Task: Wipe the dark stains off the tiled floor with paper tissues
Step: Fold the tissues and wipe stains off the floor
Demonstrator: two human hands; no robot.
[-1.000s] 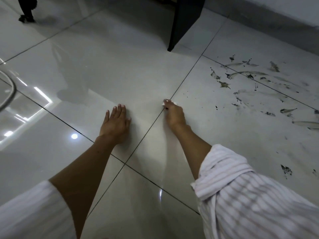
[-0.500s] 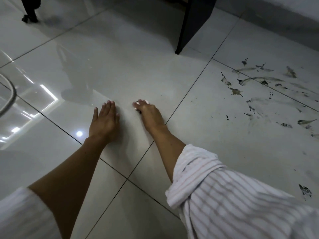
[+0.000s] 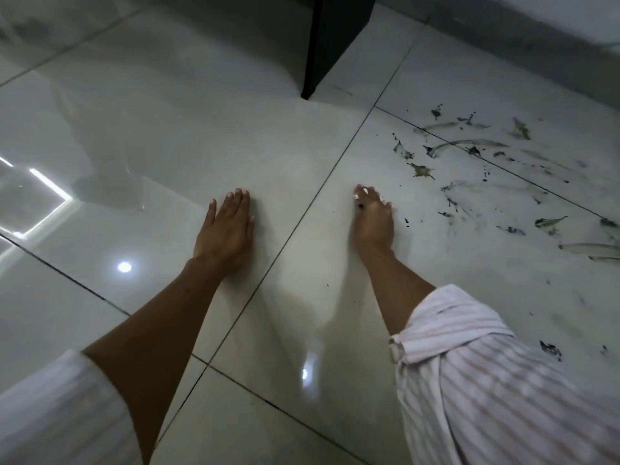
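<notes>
Rightward over the grout line, right hand (image 3: 374, 223) presses crumpled white tissue (image 3: 364, 192) on glossy tile; left hand (image 3: 225, 229) lies flat.

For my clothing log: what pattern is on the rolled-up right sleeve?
Thin pale stripes on white, clearest on the right sleeve in the head view.

The glossy pale tiled floor (image 3: 161, 135) fills the frame under me. Dark stains (image 3: 476, 152) smear the tiles at the right. My left hand (image 3: 225, 229) lies flat at centre; my right hand (image 3: 374, 219) presses a tissue (image 3: 364, 192) down beside the stains. A black furniture leg (image 3: 330, 41) stands at top centre.
</notes>
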